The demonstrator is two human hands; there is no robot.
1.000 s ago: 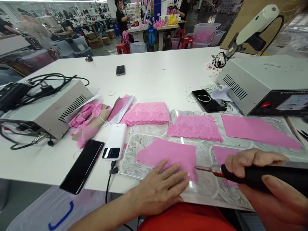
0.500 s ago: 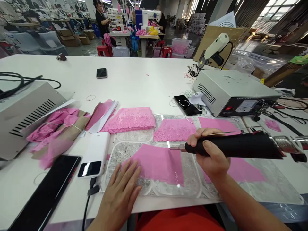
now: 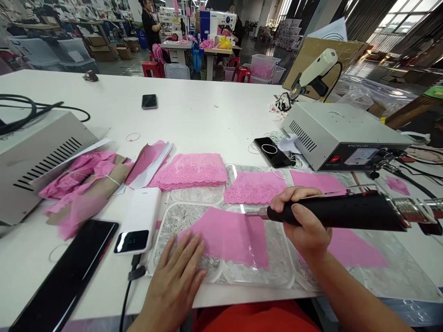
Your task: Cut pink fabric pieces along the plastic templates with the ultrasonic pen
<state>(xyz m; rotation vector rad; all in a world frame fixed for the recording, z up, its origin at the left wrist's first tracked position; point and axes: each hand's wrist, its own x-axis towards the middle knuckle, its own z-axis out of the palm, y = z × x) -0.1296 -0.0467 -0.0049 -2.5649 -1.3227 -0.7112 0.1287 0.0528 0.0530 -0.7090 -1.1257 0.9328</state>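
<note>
Clock positions are taken from the front pink cloth piece (image 3: 230,242), with 12 directly ahead of the wearer. The piece lies flat on a grey patterned mat (image 3: 280,269) on the white counter (image 3: 204,122).

The left hand (image 3: 178,274) is palm down at 8 o'clock. Its fingers are open, slightly spread, and the fingertips rest on the left end of the piece. The right hand (image 3: 304,221), at 3 o'clock, has its fingers closed around the black handheld tool (image 3: 339,211). The tool lies nearly level, its narrow metal tip directed to 9 o'clock over the far part of the piece; contact between tip and cloth cannot be confirmed.

A pink lace stack (image 3: 190,170) is at 11 o'clock and a lace-edged piece (image 3: 255,188) at 1 o'clock. One plain pink piece (image 3: 316,180) sits at 2 o'clock, partly hidden by the right hand and tool; another (image 3: 358,249) is at 3 o'clock, beyond the right wrist.

A white power bank (image 3: 140,214) with a plugged-in cable is at 9 o'clock, just beside a large black phone (image 3: 67,274). A grey control box (image 3: 346,131) stands at 2 o'clock.
</note>
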